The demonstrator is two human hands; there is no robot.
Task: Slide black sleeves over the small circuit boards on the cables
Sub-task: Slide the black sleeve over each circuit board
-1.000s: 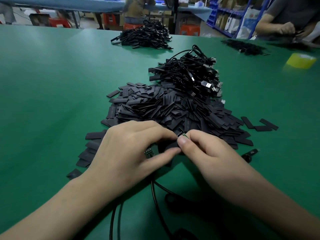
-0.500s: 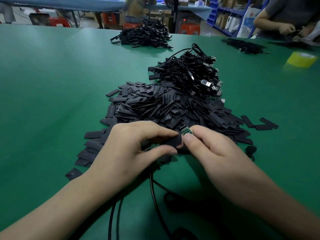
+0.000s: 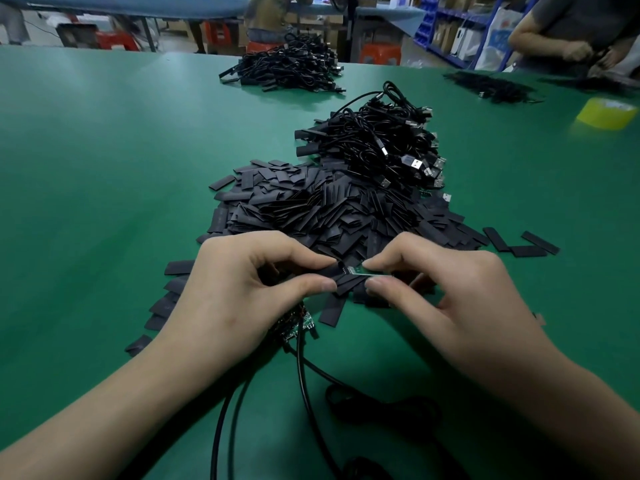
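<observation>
A green table (image 3: pixel 104 168) carries a sleeve pile (image 3: pixel 311 209) at 12 o'clock from the hands. The contents of the blue shelf bins (image 3: pixel 424 32) at 1 o'clock are too small to tell. The left hand (image 3: pixel 235 292) pinches a black sleeve (image 3: pixel 341 276). The right hand (image 3: pixel 450 292) pinches the circuit board (image 3: pixel 360 270) at the sleeve's mouth. Compared with half a second ago, the hands sit farther apart and more of the board shows.

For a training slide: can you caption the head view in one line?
Left hand pinches a black sleeve while right hand pinches a green circuit board at its end, sleeve pile behind.
</observation>
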